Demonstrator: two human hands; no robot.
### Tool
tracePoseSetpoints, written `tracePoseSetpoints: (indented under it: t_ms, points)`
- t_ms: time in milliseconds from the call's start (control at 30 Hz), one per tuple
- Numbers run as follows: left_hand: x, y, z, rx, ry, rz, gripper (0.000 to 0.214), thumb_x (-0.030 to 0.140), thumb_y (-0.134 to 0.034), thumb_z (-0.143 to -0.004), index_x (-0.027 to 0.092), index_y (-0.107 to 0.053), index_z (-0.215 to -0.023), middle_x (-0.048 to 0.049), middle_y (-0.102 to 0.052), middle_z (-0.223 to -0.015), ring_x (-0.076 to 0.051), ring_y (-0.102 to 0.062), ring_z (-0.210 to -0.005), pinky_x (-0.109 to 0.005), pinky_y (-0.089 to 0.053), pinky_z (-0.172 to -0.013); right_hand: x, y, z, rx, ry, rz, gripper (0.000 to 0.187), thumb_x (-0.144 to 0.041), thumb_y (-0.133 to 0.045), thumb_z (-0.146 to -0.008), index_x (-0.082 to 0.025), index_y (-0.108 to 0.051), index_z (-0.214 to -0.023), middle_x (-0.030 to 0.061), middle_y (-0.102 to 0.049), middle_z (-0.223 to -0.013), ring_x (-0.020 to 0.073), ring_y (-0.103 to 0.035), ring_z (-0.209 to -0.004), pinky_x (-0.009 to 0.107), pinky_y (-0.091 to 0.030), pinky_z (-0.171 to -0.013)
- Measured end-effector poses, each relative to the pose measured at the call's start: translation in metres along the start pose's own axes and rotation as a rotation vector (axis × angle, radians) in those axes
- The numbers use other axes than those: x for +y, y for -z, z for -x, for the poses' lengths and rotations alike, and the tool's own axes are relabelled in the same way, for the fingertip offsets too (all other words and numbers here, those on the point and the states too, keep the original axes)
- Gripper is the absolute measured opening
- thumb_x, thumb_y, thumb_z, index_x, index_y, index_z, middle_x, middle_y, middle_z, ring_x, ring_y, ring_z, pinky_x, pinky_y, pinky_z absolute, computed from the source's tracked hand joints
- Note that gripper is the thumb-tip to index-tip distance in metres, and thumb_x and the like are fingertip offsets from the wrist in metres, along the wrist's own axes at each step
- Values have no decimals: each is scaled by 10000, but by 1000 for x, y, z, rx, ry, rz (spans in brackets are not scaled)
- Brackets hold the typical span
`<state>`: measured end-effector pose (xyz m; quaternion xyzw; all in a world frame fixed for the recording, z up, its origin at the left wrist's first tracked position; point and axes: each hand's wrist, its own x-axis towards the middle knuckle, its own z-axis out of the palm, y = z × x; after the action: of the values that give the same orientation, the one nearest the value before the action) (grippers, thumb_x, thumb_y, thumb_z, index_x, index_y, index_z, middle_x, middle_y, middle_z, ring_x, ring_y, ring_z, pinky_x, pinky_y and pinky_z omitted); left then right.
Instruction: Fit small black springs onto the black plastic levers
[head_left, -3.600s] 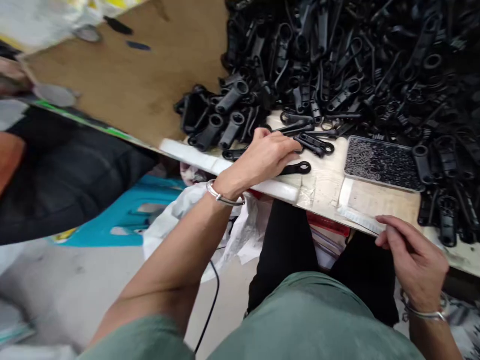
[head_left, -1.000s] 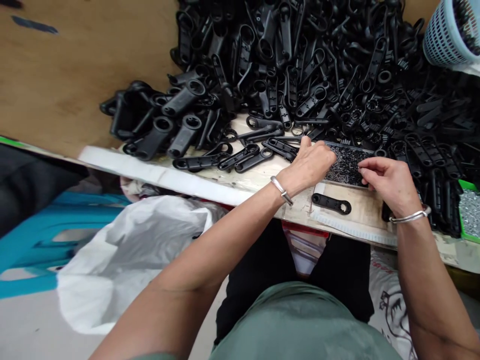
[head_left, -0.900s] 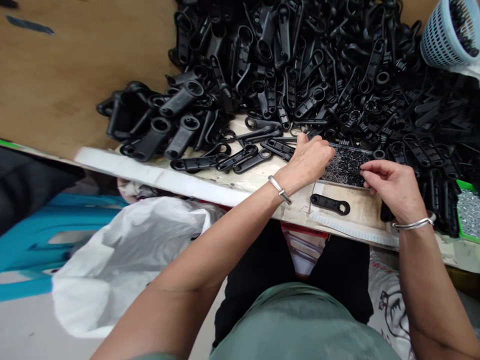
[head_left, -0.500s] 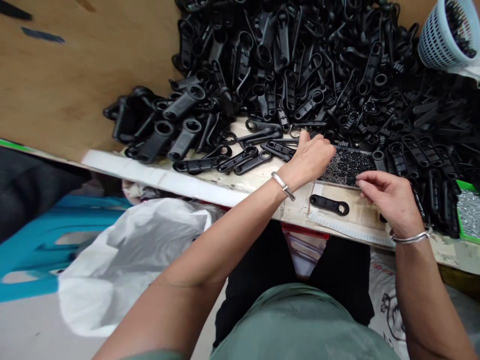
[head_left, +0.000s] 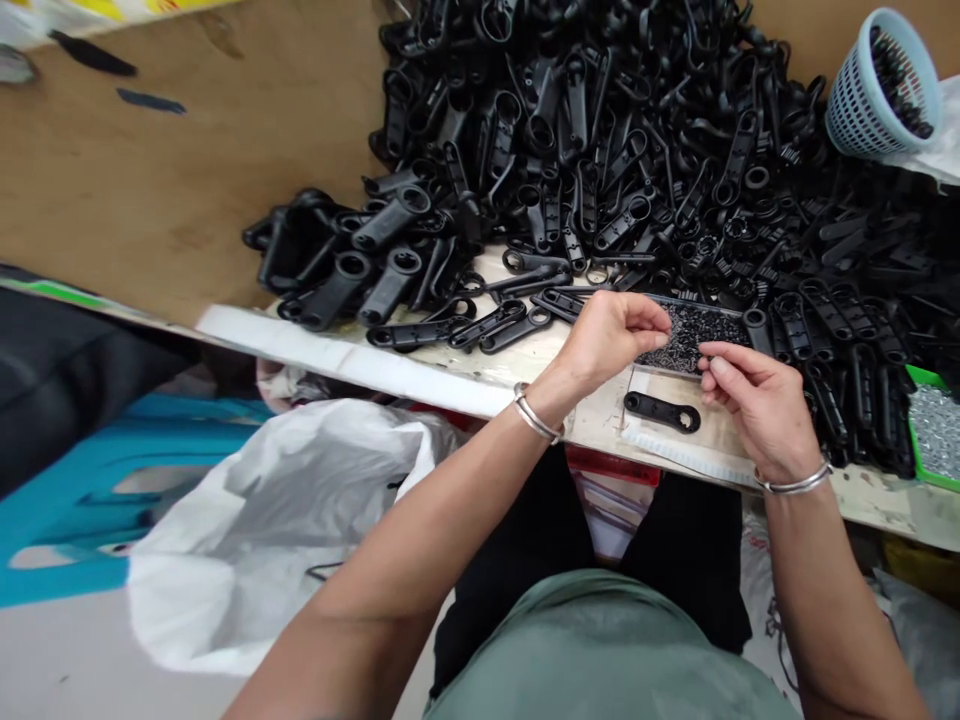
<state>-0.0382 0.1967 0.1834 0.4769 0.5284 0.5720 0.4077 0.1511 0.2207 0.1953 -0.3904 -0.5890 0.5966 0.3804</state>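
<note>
My left hand (head_left: 613,335) hovers at the left edge of a shallow tray (head_left: 637,368) of tiny black parts (head_left: 697,335). Its thumb and fingertips are pinched together; anything between them is too small to make out. Over the tray's front right side is my right hand (head_left: 765,405), also closed in a pinch, with its contents hidden. Between the hands and nearer my body, a black plastic lever-like piece (head_left: 662,412) lies flat on the bench, its toothed ring end to the right. Neither hand touches it.
A large heap of similar black pieces (head_left: 570,130) covers the back of the bench. A blue perforated basket (head_left: 862,100) stands back right; a green tray (head_left: 916,440) of small shiny parts sits far right. Below the bench edge hangs a white sack (head_left: 225,530).
My left hand has drawn back from the heap's front edge and turned, its fingertips now facing the right hand. My right hand has shifted slightly left. The lever-like piece stays put.
</note>
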Motion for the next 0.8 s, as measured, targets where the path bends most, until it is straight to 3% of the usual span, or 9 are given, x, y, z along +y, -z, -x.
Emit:
tracePoseSetpoints:
  t_ms: [167, 300, 533, 800]
  points:
    - [8, -12, 29, 58, 4, 229, 135, 93, -766, -625, 119, -685, -730, -1, -692, -732, -103, -629, -697, -245, -529, -721, 5, -11, 11, 81, 101, -26, 191, -236, -798, -729, -211, -743, -910, -20, -655, -708, 106, -582, -601, 246, -510, -595]
    - [10, -18, 42, 58, -9, 305, 136, 79, -762, -627, 122, -677, -724, 4, -689, -726, -95, -630, -686, -223, -527, -696, 7, -19, 19, 108, 91, -103, 160, -208, -819, -673, -213, -716, -795, -28, -659, -707, 98, -588, -566, 227, -503, -569]
    - [11, -22, 52, 42, -30, 294, 115, 77, -768, -648, 122, -692, -722, -2, -691, -715, -96, -624, -678, -201, -503, -663, 10, -22, 24, 76, 95, -164, 141, -204, -820, -650, -214, -736, -763, -23, -666, -676, 95, -588, -545, 218, -513, -552]
    - [7, -26, 55, 34, -19, 303, 111, 61, -757, -662, 121, -688, -725, 5, -691, -713, -89, -625, -668, -202, -512, -669, 19, -16, 24, 77, 154, -40, 127, -207, -807, -692, -211, -731, -793, -22, -676, -723, 103, -607, -561, 230, -524, -560]
